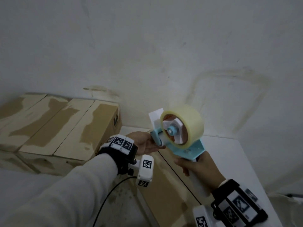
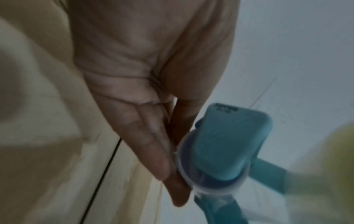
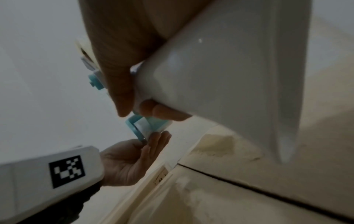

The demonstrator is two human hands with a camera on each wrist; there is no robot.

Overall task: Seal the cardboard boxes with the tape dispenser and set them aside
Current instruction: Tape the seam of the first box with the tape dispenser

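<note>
My right hand point(image 1: 195, 167) grips the white handle point(image 3: 220, 75) of the tape dispenser point(image 1: 185, 145) and holds it up in the air. The dispenser has a teal frame and carries a clear tape roll point(image 1: 191, 122). At its front roller point(image 2: 220, 151), my left hand point(image 1: 154, 145) pinches the end between straight fingers point(image 2: 159, 151) and the thumb. Below both hands lies a cardboard box point(image 1: 164, 194) whose two top flaps meet at a dark centre seam point(image 3: 249, 188). No loose tape end can be made out.
The box lies on a white table point(image 1: 237, 161) that stands against a stained white wall. Several cardboard boxes point(image 1: 57, 125) with torn, patchy tops are lined up at the left. A black cable point(image 1: 111, 194) hangs from my left wrist.
</note>
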